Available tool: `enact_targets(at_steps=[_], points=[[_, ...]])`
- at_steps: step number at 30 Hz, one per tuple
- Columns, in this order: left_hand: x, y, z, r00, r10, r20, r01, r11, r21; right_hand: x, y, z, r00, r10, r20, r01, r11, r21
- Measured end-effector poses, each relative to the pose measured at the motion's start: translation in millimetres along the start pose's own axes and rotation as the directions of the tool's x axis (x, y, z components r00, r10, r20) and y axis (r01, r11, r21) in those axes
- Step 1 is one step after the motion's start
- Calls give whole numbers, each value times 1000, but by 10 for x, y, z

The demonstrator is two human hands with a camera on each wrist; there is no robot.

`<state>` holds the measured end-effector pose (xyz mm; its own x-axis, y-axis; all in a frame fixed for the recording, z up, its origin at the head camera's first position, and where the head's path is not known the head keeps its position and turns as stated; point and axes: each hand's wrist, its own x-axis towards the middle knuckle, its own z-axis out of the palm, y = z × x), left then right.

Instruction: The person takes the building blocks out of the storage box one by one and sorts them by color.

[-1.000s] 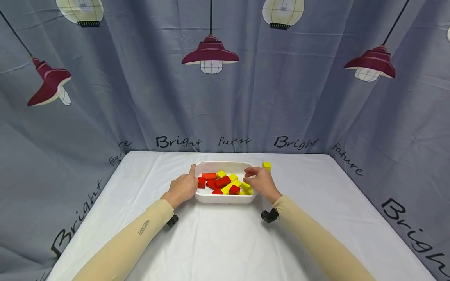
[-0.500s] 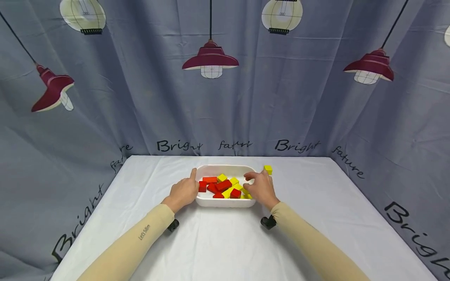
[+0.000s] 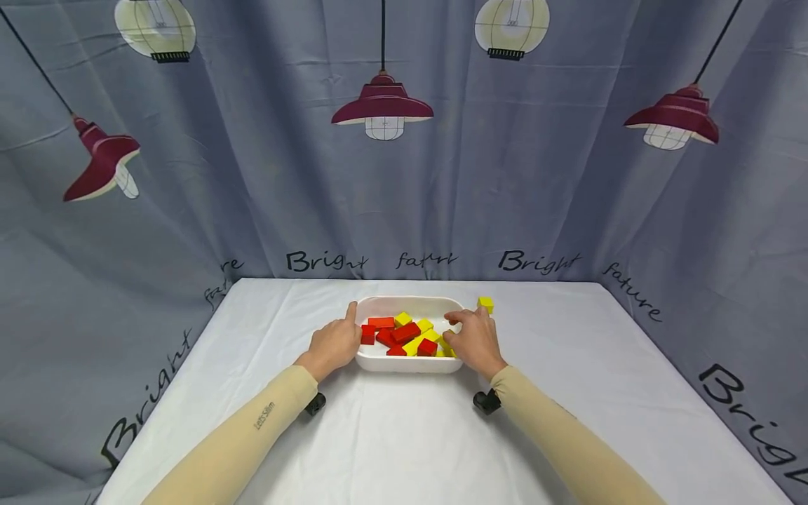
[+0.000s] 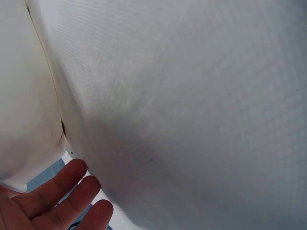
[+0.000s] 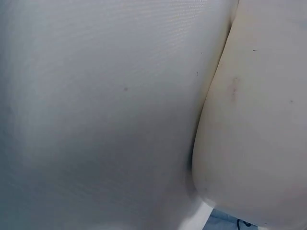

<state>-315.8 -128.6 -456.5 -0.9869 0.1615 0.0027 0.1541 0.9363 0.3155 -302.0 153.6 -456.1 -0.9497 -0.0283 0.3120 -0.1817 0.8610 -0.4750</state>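
Note:
A white tray (image 3: 407, 365) holds several red blocks (image 3: 405, 332) and yellow blocks (image 3: 412, 346). My left hand (image 3: 332, 345) touches its left end, index finger straight along the rim. In the left wrist view, three loosely extended fingers (image 4: 64, 191) show beside the tray wall (image 4: 29, 96); the thumb is hidden. Over the right end is my right hand (image 3: 475, 344), index finger and thumb bent with a gap between them. The thumb tip is close to yellow blocks at that end; contact cannot be made out. Only tray wall (image 5: 254, 110) and cloth show in the right wrist view, no fingers.
One yellow block (image 3: 485, 304) lies on the white-covered table (image 3: 404, 435), just behind my right hand and outside the tray. A grey patterned curtain (image 3: 404, 196) hangs behind the table's far edge.
The right index finger and thumb have spread apart, and that hand has dipped slightly toward the tray's right end. The left hand stays at the tray. The head view has shifted slightly.

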Motion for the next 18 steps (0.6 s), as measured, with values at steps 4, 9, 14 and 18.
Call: enact_targets(at_steps=[4,9,14,18], points=[[-8,-22,-27,1000,4,-1,-4,1000,-6,24,-42,5,1000,7,11,-7,998,-60],[-12,-16,-4,1000,-26,-6,26,999,22,6,-26,13,999,15,50,-10,995,-97],[30,10,4,1000,4,-12,-4,1000,7,26,2,-17,999,30,35,-25,991,-134],[27,-7,12,1000,-8,-19,8,1000,22,39,-11,-7,998,14,61,-5,988,-153]])
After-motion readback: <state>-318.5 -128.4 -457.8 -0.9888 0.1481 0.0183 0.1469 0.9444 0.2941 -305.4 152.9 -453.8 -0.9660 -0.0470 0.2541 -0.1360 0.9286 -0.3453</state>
